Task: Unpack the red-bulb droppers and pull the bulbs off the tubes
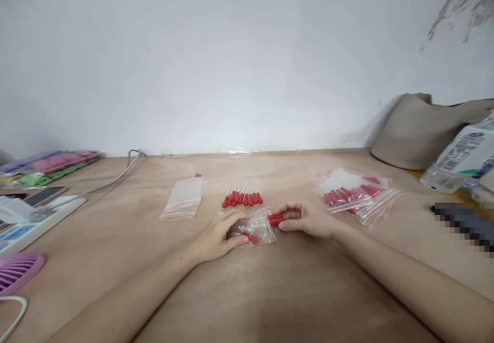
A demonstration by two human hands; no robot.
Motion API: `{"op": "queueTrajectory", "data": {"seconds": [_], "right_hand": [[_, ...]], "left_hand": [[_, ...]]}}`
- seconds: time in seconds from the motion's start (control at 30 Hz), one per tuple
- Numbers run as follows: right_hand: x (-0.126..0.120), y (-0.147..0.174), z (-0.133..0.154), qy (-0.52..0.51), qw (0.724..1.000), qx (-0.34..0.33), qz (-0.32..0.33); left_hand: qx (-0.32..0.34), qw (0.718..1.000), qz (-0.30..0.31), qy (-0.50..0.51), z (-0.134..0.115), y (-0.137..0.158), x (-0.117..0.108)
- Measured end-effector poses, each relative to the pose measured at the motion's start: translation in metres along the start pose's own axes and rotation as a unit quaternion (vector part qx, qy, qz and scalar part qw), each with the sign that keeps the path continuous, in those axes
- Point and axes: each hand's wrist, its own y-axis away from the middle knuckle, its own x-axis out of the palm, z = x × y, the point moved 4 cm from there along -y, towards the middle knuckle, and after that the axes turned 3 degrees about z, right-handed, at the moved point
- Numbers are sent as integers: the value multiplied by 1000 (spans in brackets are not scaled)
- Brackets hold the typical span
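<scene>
My left hand (216, 236) is closed on a small clear zip bag (263, 234) at the middle of the table, thumb on the near side. Inside the bag, by the thumb, lies a red piece (252, 238). My right hand (309, 220) pinches red-bulbed droppers (275, 220) at the bag's right-hand end; their thin tips point left and are hard to make out in the plastic. Just beyond the hands, several loose droppers (242, 198) lie in a row, red bulbs toward me. A stack of flat zip bags (182, 198) rests left of them. Filled bags of droppers (349, 194) are piled at right.
At left are a power strip (54, 218) with a grey cable (111, 182), a phone (47, 196), a pink fan (20, 271) and colourful packets (57, 164). A beige bag-like item (411, 132), a clear labelled package (463, 152) and a pixelated dark object (463, 224) are at right.
</scene>
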Motion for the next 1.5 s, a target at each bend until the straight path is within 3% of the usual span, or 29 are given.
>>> {"op": "queueTrajectory", "data": {"seconds": [0.13,0.37,0.53,0.63,0.73,0.9,1.13,1.33,1.43,1.5], "right_hand": [[-6,0,6,92,995,-40,19],[-26,-2,8,129,988,-69,-57],[-12,2,10,259,957,-129,26],[-3,4,11,302,937,-171,30],[1,4,10,280,944,-175,5],[2,2,6,185,976,-113,-4],[-36,2,19,105,993,-50,-27],[-88,14,55,130,973,-82,-172],[-84,9,67,161,936,-155,-273],[-66,-3,70,232,899,-206,-310]], "left_hand": [[5,1000,-4,-7,0,0,0],[18,1000,-7,-9,-1,-1,-1],[9,1000,-2,-12,0,-1,0],[8,1000,-4,-16,0,-1,0],[10,1000,-9,-16,0,-1,-1],[13,1000,-13,-18,0,-1,-1],[18,1000,-8,-9,-2,-1,-1],[23,1000,-9,-11,3,-2,1],[36,999,4,-19,2,-3,1],[51,998,-7,-21,-3,-2,-1]]}}
